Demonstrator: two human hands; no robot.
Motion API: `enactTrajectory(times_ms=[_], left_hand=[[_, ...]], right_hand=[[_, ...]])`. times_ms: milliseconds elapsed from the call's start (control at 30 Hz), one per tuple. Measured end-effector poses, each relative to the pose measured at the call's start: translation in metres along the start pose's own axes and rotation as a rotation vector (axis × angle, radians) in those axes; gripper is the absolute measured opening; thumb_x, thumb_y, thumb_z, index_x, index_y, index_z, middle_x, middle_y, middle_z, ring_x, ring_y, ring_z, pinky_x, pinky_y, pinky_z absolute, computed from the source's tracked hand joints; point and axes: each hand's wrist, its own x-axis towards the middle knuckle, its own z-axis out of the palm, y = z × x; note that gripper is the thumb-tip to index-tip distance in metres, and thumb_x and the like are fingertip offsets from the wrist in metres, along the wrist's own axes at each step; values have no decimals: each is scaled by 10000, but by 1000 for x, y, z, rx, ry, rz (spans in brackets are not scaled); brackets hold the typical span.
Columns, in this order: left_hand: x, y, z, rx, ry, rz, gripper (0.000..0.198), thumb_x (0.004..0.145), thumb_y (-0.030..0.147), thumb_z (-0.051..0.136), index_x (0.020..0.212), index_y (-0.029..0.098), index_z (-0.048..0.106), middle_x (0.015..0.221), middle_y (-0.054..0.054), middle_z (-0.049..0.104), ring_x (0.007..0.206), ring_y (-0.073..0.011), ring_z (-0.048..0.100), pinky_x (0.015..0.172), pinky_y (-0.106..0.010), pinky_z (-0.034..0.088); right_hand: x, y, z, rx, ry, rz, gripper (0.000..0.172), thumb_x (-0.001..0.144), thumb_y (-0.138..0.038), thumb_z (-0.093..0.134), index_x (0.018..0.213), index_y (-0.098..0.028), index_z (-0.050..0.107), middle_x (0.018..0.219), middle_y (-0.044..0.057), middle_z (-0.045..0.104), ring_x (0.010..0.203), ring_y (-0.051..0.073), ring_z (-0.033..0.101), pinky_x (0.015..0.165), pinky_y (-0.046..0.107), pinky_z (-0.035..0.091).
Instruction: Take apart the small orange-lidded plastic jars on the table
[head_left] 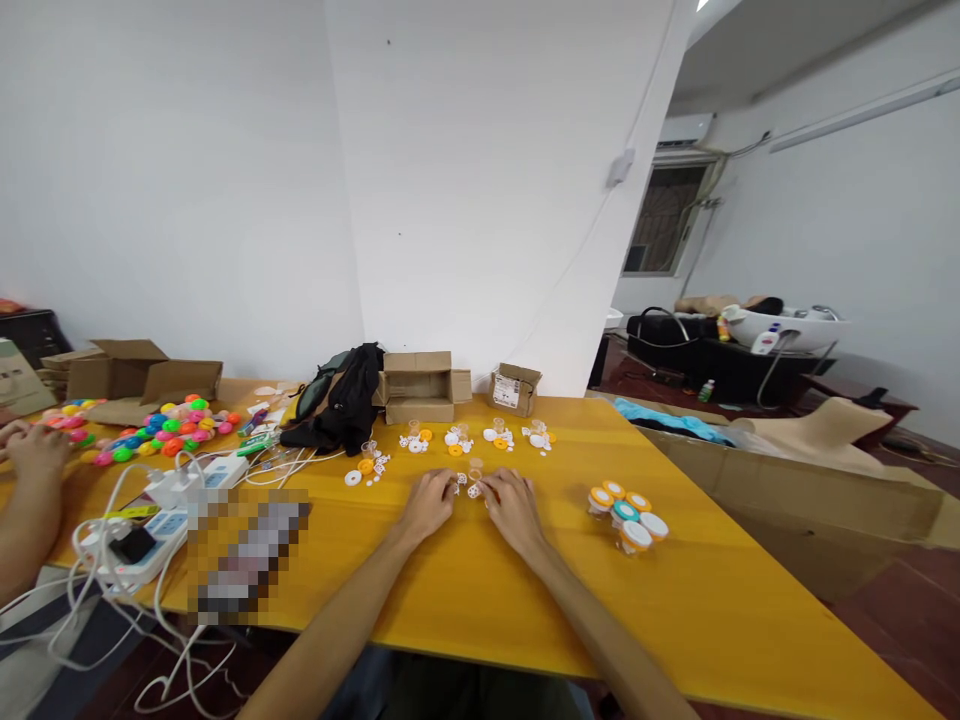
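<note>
In the head view, a yellow-brown wooden table [712,620] is seen, with both of the person's forearms extended over its near edge. The left hand [431,503] is placed near the middle of the tabletop, its fingers curled beside small white openwork parts [474,491]; whether any of them is grasped cannot be told. The right hand [515,503] is held opposite, its fingertips bent down close to the same parts, and whether something is pinched there cannot be told either. The white parts are spread between the two hands, and a clear cup [475,465] is set just beyond them. Farther back, further groups are laid out, in which white discs [353,479] and yellow rings [365,467] can be made out. Well apart to the right, lidded cups [626,511] topped in orange, white and teal are clustered together. Along the wall, a black bag [345,400], an open cardboard box [420,409] and a smaller box [516,392] are lined up. On the left, a power strip [166,524] is tangled with white cables, colourful balls [173,425] are heaped, and a co-worker's hand [34,450] is seen near them.
</note>
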Motion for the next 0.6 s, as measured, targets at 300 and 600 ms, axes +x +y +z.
enactTrajectory(times_ms=[300, 600], left_hand=[[-1, 1, 2, 114, 40, 7, 182, 873, 128, 520, 972, 209, 650, 978, -63, 657, 951, -227, 613, 884, -356, 490], [-1, 1, 4, 94, -111, 309, 167, 932, 221, 540, 1045, 236, 661, 1105, -64, 642, 1046, -232, 557, 957, -380, 447]], right_hand=[[-1, 7, -3, -9, -118, 125, 297, 950, -288, 453, 883, -242, 739, 875, 69, 704, 886, 237, 629, 783, 337, 439], [26, 26, 12, 364, -169, 132, 368, 872, -341, 527, 1209, -259, 651, 1114, 63, 697, 966, 240, 646, 936, 412, 493]])
